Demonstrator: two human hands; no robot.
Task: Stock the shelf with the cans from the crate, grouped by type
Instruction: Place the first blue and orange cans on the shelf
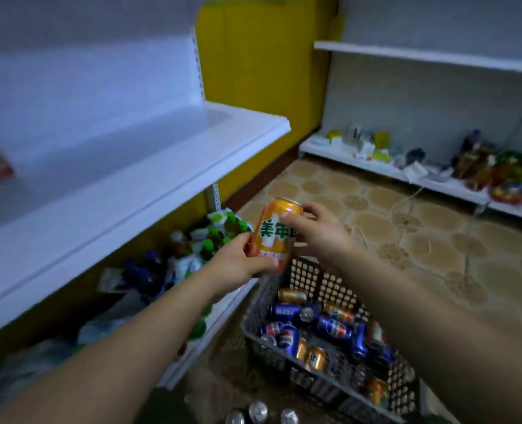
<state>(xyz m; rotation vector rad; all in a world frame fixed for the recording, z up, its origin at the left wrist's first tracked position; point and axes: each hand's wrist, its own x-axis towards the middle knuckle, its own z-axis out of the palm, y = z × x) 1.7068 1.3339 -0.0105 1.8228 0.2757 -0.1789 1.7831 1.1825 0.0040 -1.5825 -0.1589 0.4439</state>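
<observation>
While both hands hold orange can (276, 237) above far wall of crate (310, 278), it's near upright, top tipped bit right; left hand (238, 267) grips base, right hand (317, 231) pinches top. From crate, shelf (149, 166) lies up-left, left hand nearer, so I'd guess left places it.

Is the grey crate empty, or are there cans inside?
Not empty. The crate has many cans in it: blue cans and orange cans lie jumbled on their sides on its bottom.

Green-capped bottles (220, 231); blurred packets (510, 172) — perhaps snacks
</observation>
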